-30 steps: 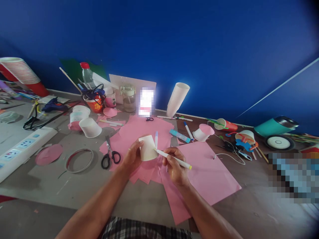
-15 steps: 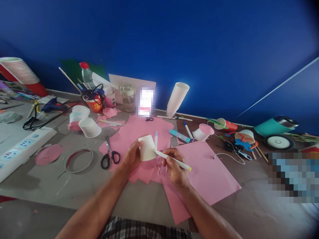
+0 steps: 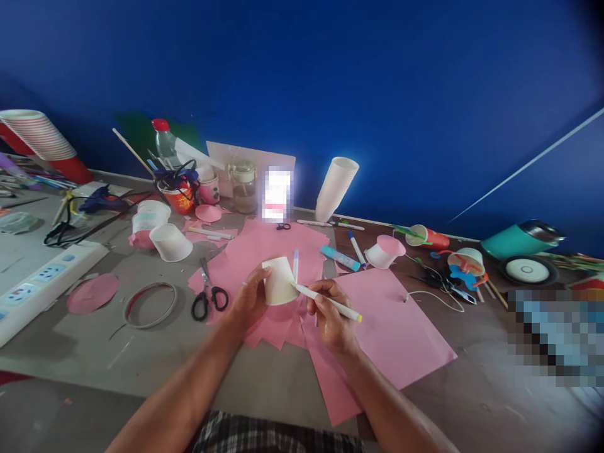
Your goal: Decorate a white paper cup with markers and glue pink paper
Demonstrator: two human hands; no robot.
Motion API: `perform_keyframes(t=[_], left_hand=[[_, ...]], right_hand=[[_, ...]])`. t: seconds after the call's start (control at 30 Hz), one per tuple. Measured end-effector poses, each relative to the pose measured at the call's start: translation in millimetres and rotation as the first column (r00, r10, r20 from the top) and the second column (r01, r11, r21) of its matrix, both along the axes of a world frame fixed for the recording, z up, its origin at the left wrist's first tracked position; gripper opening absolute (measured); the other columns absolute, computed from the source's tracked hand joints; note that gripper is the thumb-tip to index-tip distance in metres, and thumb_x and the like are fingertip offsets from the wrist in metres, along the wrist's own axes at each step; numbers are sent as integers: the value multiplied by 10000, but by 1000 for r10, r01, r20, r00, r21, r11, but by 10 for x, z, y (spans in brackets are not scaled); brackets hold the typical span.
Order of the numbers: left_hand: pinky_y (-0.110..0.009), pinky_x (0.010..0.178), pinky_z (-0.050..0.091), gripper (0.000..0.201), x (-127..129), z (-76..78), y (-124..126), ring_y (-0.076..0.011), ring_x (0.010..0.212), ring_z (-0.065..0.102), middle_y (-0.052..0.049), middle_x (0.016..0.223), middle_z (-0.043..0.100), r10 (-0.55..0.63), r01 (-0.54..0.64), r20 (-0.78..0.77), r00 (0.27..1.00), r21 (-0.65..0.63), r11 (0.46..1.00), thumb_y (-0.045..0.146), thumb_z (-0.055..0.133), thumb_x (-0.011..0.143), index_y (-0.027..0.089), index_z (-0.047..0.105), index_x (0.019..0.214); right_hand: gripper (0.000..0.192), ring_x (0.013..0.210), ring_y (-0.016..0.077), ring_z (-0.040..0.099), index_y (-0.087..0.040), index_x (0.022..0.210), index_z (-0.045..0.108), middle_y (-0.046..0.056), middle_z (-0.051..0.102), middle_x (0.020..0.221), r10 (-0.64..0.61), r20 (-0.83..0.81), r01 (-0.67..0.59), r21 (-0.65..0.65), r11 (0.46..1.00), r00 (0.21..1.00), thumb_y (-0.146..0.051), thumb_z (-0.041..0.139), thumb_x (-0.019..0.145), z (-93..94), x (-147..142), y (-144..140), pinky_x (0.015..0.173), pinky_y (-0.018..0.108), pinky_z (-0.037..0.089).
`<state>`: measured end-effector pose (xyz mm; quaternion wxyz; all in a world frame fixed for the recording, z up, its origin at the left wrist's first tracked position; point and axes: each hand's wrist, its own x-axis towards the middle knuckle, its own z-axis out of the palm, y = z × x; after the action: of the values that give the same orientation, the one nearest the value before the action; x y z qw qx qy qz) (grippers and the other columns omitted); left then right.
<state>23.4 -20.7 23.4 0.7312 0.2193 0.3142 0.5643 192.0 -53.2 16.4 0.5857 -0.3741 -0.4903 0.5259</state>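
Observation:
A white paper cup [image 3: 279, 281] is held by my left hand [image 3: 251, 294], its wider rim apparently facing down and a faint yellow line near that edge. My right hand [image 3: 333, 318] grips a white marker [image 3: 329, 302] with a yellow end, like a pen. The marker's tip meets the cup's right side, low down. Beneath both hands lie overlapping pink paper sheets [image 3: 245, 251]. Black-handled scissors [image 3: 207, 299] rest to the left of my left hand. Behind the cup is a slim marker or cap [image 3: 296, 264], partly hidden.
To the left are a roll of tape [image 3: 151, 305], a power strip [image 3: 42, 283] and a white cup [image 3: 170, 242]. A glue stick [image 3: 340, 258] and a pink-topped cup [image 3: 385, 251] lie right of centre. A stack of cups [image 3: 336, 189] leans near the blue wall [image 3: 302, 82].
Hardly anything differs. Both hands keep their hold, and the marker tip stays against the cup's lower right side.

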Motion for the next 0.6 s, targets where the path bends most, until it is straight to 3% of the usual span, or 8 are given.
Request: perform_keyframes(t=[0.23,0.43,0.53,0.6], left_hand=[[-304,620,489,410,2,8,-8,-197,688,599,-24,783,665,9,-9,25,1000,-3,1000,311,693,730,185,672,1119],[-296,619,492,422,5,8,-8,-206,743,621,-48,833,690,24,-24,32,999,-13,1000,297,705,729,154,674,1124],[-281,614,493,442,-2,-8,-2,-190,742,622,-48,854,694,29,-28,24,999,-19,999,294,727,711,147,675,1125],[-279,621,500,438,-6,-21,4,-187,748,627,-53,869,694,22,-22,26,999,-14,1000,298,734,714,147,675,1121]], right_hand=[[171,511,121,493,-209,864,633,-36,549,577,86,-72,-83,40,996,994,-380,639,849,15,-18,-25,525,270,428],[324,658,153,559,-235,1138,581,0,620,758,-198,-40,200,32,979,979,-476,512,933,70,-65,5,674,325,480],[302,654,151,550,-206,1067,616,14,610,783,-276,84,278,-11,960,957,-453,542,908,66,-74,47,644,316,475],[239,681,162,557,-201,1027,631,16,594,781,-268,180,266,37,963,946,-376,584,872,37,-73,59,641,314,475]])
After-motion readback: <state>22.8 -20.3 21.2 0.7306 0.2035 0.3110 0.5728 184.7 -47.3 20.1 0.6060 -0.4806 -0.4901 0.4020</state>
